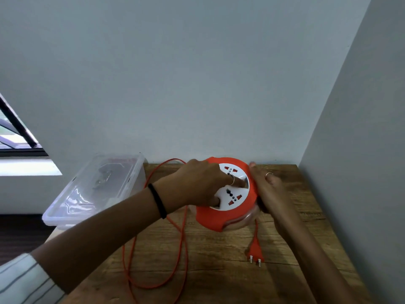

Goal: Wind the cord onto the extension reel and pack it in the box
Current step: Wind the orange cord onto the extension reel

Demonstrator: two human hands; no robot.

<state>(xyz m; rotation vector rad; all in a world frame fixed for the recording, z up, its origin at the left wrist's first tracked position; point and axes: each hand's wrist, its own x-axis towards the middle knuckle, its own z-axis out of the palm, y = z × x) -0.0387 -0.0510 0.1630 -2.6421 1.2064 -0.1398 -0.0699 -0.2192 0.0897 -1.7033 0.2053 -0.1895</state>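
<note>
A: Why is the right hand (266, 189) laid flat along the side of the extension reel (226, 194)?

B: As a brace, I'd say. Its fingers are straight and together, pressed against the orange rim right of centre frame, so the body stays put while the middle turns.

A: And the left hand (201, 183)?

B: It reaches across onto the white socket face, with one finger and the thumb hooked into recesses in the disc. That looks like a winding grip, clamped on the hub to crank it round.

A: Is much cord (153, 233) left out?

B: Plenty. It runs in loose loops over the counter (219, 270) at lower centre, then arcs up behind the left wrist. The plug (255, 252) lies below the reel on a short lead.

A: And the box (96, 189)?

B: It's clear plastic, left of centre, overhanging the counter's edge. I can't tell what's inside.

A: The room?

B: A wood-grain top fitted into a corner of pale grey walls, with a window (15, 137) at the left edge.
</note>
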